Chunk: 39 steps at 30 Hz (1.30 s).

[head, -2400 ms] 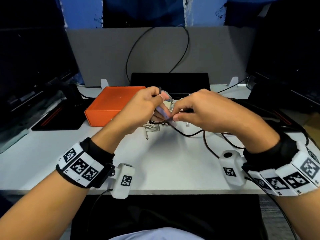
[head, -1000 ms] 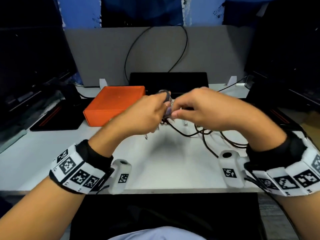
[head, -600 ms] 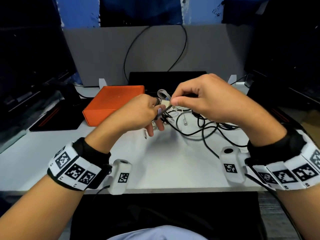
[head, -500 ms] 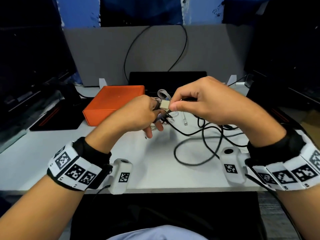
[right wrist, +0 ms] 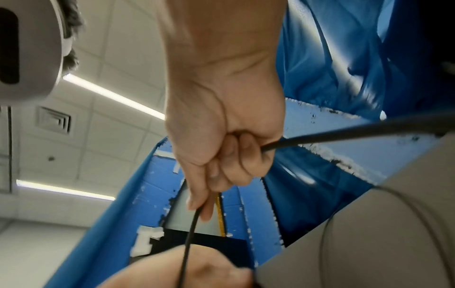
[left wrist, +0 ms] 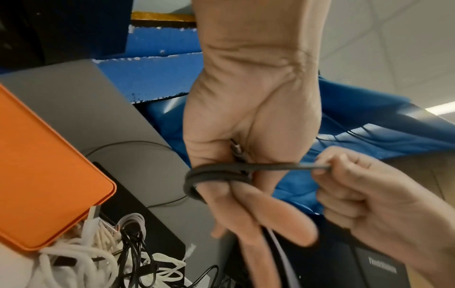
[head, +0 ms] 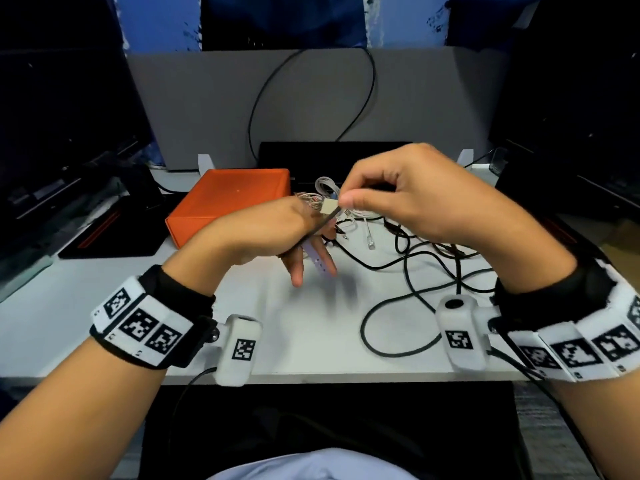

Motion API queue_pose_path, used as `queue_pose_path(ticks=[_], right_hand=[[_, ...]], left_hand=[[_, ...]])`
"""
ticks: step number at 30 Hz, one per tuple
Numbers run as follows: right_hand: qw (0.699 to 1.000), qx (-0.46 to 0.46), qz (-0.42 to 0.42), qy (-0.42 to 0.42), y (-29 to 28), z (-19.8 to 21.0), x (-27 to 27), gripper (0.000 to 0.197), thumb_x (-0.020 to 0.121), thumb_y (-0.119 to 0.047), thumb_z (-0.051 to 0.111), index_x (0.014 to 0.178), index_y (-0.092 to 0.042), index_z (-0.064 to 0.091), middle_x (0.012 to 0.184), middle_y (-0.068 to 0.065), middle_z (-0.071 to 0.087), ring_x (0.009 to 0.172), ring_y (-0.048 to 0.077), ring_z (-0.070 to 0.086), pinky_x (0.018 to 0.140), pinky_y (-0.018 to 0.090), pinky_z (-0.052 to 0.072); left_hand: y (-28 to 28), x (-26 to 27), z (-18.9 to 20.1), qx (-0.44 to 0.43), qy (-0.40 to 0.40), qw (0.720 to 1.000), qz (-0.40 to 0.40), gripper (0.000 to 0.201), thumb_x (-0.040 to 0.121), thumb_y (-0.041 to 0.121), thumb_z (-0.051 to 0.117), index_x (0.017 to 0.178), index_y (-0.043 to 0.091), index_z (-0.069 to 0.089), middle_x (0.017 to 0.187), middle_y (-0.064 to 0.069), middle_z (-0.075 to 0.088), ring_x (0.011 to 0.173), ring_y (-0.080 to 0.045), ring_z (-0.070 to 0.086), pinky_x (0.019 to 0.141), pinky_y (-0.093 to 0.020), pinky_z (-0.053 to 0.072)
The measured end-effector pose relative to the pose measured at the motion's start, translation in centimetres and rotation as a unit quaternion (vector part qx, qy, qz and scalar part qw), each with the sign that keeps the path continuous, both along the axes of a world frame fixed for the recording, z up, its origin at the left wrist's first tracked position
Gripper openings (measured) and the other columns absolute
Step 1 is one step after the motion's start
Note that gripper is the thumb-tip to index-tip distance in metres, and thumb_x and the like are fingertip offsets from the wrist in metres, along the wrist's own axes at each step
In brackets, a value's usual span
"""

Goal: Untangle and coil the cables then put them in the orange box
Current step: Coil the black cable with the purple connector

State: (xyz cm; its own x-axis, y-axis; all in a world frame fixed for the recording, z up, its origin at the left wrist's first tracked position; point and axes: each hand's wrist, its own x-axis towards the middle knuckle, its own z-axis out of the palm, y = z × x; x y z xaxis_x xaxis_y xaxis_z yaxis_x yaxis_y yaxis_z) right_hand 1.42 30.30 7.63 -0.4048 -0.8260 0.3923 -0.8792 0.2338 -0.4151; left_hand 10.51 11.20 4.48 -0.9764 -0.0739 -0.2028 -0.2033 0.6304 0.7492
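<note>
Winding the black cable (left wrist: 216, 172) round your left hand (left wrist: 248, 120) goes well when each turn lies flat beside the last. Your left fingers (left wrist: 253, 224) are nearly straight, with two turns already round them and the plug end lying in the palm. Your right hand (head: 412, 199) pinches the cable firmly; keep it taut and feed slowly, because the loose length on the table can catch the white cables (head: 325, 188). The orange box (head: 232, 199) waits closed at the far left.
</note>
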Motion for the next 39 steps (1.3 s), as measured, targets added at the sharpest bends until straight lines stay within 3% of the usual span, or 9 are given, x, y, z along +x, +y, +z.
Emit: queue_pose_path(ticks=[6, 10, 17, 21, 26, 29, 33, 36, 39], right_hand=[[0.999, -0.015, -0.036, 0.003, 0.1, -0.8, -1.6, 0.016, 0.097, -0.040, 0.067, 0.088, -0.029, 0.073, 0.070, -0.002, 0.065, 0.067, 0.017, 0.057, 0.065, 0.034, 0.046], [0.997, -0.037, -0.060, 0.001, -0.1, -1.1, -2.6, 0.022, 0.103, -0.040, 0.056, 0.092, -0.027, 0.071, 0.070, 0.000, 0.060, 0.066, 0.018, 0.052, 0.063, 0.033, 0.040], [0.996, 0.028, -0.053, -0.060, -2.6, -4.1, -1.1, 0.026, 0.109, -0.041, 0.041, 0.096, -0.027, 0.058, 0.066, -0.010, 0.053, 0.059, -0.002, 0.051, 0.062, 0.031, 0.038], [0.981, 0.126, 0.019, -0.145, -3.2, -4.9, 1.2, 0.021, 0.111, -0.034, 0.037, 0.095, -0.028, 0.049, 0.074, -0.005, 0.051, 0.040, -0.002, 0.047, 0.040, 0.023, 0.040], [0.970, 0.213, 0.089, -0.079, -3.0, -4.5, 2.4, 0.021, 0.108, -0.030, 0.047, 0.106, -0.014, 0.060, 0.076, -0.009, 0.053, 0.068, 0.004, 0.049, 0.068, 0.029, 0.043], [0.978, 0.185, 0.087, -0.049, -2.2, -2.7, 1.8, 0.016, 0.105, -0.031, 0.055, 0.098, -0.023, 0.068, 0.068, -0.013, 0.053, 0.065, -0.002, 0.051, 0.063, 0.021, 0.039], [0.990, 0.135, 0.037, 0.005, -0.7, -1.2, 0.2, 0.014, 0.098, -0.038, 0.064, 0.086, -0.035, 0.071, 0.072, -0.016, 0.063, 0.072, 0.004, 0.058, 0.068, 0.027, 0.048], [0.995, 0.095, 0.022, 0.003, 0.0, -0.6, -0.2, 0.016, 0.093, -0.044, 0.069, 0.093, -0.030, 0.077, 0.074, -0.008, 0.065, 0.071, 0.009, 0.058, 0.070, 0.034, 0.049], [0.996, 0.084, 0.013, 0.007, 0.4, -0.1, -0.2, 0.015, 0.089, -0.045, 0.073, 0.087, -0.031, 0.078, 0.062, -0.015, 0.058, 0.062, 0.007, 0.051, 0.058, 0.023, 0.039]], left_hand=[[-0.7, 0.4, 0.4, 0.162, 0.035, 0.985, -0.038, 0.054, 0.110, 0.038, 0.037, 0.118, -0.005, 0.069, 0.087, -0.025, 0.075, 0.033, -0.021, 0.043, 0.051, -0.032, 0.051], [-1.4, 0.4, 0.5, 0.359, 0.106, 0.923, -0.086, 0.052, 0.107, 0.035, 0.039, 0.120, -0.007, 0.067, 0.053, -0.007, 0.056, 0.029, -0.010, 0.041, 0.046, -0.024, 0.047], [0.0, 0.7, 1.9, 0.545, 0.246, 0.797, -0.092, 0.038, 0.111, 0.026, 0.020, 0.119, 0.000, 0.046, 0.066, 0.008, 0.068, 0.085, -0.010, 0.075, 0.098, -0.035, 0.056], [-0.3, 0.0, 1.6, 0.535, 0.357, 0.766, -0.009, 0.040, 0.111, 0.016, 0.030, 0.136, -0.012, 0.042, 0.085, 0.000, 0.072, 0.106, -0.023, 0.073, 0.098, -0.040, 0.055], [-0.6, -0.1, 1.3, 0.129, 0.405, 0.905, 0.034, 0.028, 0.112, 0.014, 0.034, 0.139, 0.016, 0.040, 0.105, -0.007, 0.078, 0.105, -0.019, 0.074, 0.105, -0.035, 0.051], [-1.0, 0.3, 0.7, -0.116, 0.290, 0.950, -0.004, 0.035, 0.111, 0.021, 0.039, 0.145, 0.014, 0.045, 0.096, 0.009, 0.075, 0.085, -0.015, 0.075, 0.083, -0.035, 0.059], [-1.0, 1.2, 1.0, -0.076, 0.133, 0.983, -0.106, 0.032, 0.111, 0.027, 0.041, 0.099, 0.006, 0.061, 0.074, -0.009, 0.074, 0.050, -0.018, 0.054, 0.067, -0.043, 0.048], [-0.6, 2.0, 1.8, 0.038, 0.103, 0.984, -0.140, 0.049, 0.107, 0.036, 0.043, 0.073, 0.006, 0.062, 0.055, -0.016, 0.056, 0.046, -0.015, 0.040, 0.058, -0.023, 0.041], [-1.0, 2.3, 2.4, 0.058, 0.077, 0.980, -0.172, 0.032, 0.101, 0.035, 0.051, 0.091, 0.016, 0.075, 0.051, -0.014, 0.043, 0.048, -0.012, 0.041, 0.053, -0.017, 0.036]])
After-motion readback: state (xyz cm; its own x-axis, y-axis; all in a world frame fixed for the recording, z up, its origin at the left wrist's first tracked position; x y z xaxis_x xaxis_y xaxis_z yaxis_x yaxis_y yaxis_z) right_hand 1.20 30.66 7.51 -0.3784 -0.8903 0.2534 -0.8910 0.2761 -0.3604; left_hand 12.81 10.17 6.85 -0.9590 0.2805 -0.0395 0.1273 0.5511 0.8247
